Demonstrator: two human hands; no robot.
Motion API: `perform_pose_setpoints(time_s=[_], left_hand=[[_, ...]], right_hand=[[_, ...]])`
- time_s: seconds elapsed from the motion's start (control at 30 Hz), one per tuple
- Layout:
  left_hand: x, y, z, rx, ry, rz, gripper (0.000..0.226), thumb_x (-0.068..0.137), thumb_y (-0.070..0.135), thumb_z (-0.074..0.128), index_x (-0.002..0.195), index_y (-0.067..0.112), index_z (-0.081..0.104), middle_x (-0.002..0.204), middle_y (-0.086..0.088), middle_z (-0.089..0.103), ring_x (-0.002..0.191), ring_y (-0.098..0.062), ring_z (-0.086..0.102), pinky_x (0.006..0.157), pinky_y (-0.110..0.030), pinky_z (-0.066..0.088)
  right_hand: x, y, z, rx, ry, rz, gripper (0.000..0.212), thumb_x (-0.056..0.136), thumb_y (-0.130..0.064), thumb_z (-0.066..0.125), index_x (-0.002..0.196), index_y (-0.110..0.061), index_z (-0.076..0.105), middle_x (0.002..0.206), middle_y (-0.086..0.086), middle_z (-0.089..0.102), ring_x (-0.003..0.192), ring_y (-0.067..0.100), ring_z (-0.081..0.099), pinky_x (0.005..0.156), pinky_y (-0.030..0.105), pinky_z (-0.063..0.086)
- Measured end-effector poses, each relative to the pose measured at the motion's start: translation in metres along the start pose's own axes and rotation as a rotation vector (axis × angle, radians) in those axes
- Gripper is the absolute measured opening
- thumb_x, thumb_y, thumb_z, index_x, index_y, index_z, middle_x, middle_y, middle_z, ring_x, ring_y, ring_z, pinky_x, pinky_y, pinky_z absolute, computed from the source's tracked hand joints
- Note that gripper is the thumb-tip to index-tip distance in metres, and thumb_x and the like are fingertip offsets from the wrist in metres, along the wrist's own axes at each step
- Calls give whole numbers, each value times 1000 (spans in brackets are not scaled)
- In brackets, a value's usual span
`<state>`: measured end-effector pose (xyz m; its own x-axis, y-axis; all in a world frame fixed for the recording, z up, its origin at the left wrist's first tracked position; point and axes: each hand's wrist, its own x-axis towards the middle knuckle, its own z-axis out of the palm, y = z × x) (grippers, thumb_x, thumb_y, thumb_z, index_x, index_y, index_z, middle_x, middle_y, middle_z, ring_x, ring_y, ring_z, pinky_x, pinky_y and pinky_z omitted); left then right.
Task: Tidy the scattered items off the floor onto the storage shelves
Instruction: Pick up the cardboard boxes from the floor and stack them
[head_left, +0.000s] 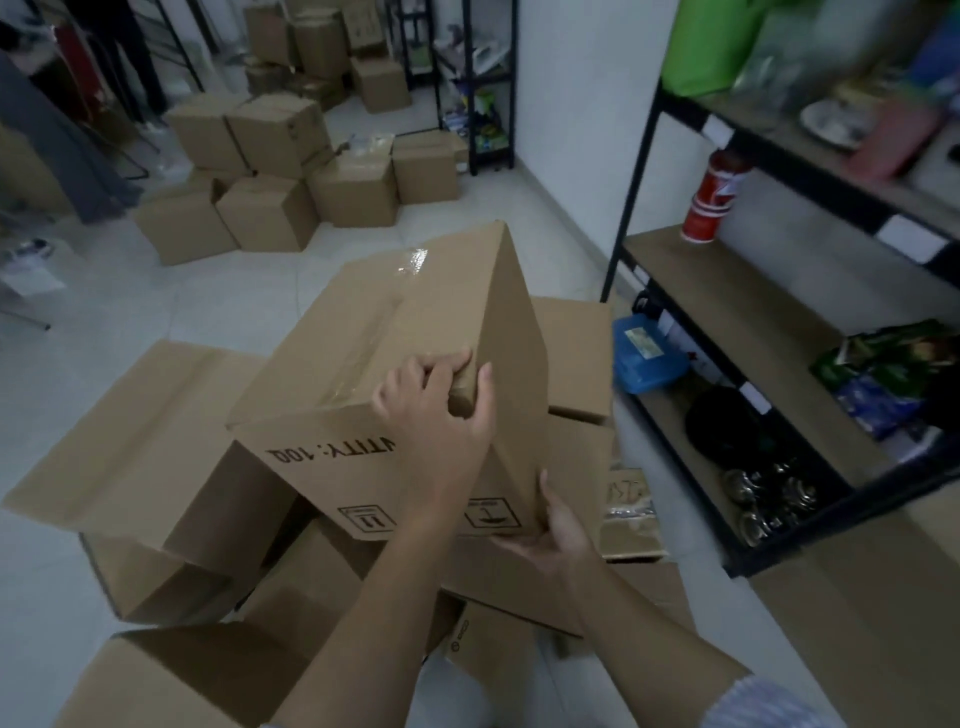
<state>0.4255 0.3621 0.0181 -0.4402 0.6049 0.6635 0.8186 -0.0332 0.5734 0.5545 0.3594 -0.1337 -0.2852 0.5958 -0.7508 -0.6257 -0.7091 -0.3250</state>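
Note:
A sealed brown cardboard box with tape along its top is tilted and raised over a pile of other boxes on the floor. My left hand grips its near top corner, fingers curled over the edge. Under its lower right corner, my right hand holds the bottom edge with the thumb up the side. The storage shelf, a black metal frame with wooden boards, stands just to the right of the box.
The shelf carries a red cup stack, a blue plastic tub, a black pan and green and blue packets. More cardboard boxes are heaped on the white tiled floor at the back, beside a second rack.

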Motion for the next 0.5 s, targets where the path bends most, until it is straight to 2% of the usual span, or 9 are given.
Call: perform_pose_setpoints(time_s=[0.07,0.17,0.27,0.5], left_hand=[[-8,24,0,-14,-11,60,22,84,36,72,101,22,73,92,4,59,91,-18,54,92,-44,40],[-23,59,3,-56,-22,113,29,82,35,73,107,20,72,97,1,61,95,-18,54,94,-35,34],[-43,95,7,-106,-61,128,31,83,34,72,110,19,71,99,-1,61,98,-21,55,97,-29,29],[-108,184,3,-261,-186,219,31,84,31,73,111,17,72,98,-2,61,96,-22,55,91,-35,40]], right_hand=[[-13,-21,-13,11,9,-45,88,66,-50,80,137,-7,48,131,22,58,119,42,55,91,68,46],[-37,-50,-36,-9,60,-126,77,72,-50,77,134,-11,51,128,20,61,112,40,60,81,62,54],[-65,-69,-68,-23,89,-188,69,79,-51,72,133,-13,53,126,18,62,111,38,62,79,61,55],[-147,-84,-163,77,166,-294,55,85,-48,67,125,-11,59,117,18,67,103,37,65,70,54,58]])
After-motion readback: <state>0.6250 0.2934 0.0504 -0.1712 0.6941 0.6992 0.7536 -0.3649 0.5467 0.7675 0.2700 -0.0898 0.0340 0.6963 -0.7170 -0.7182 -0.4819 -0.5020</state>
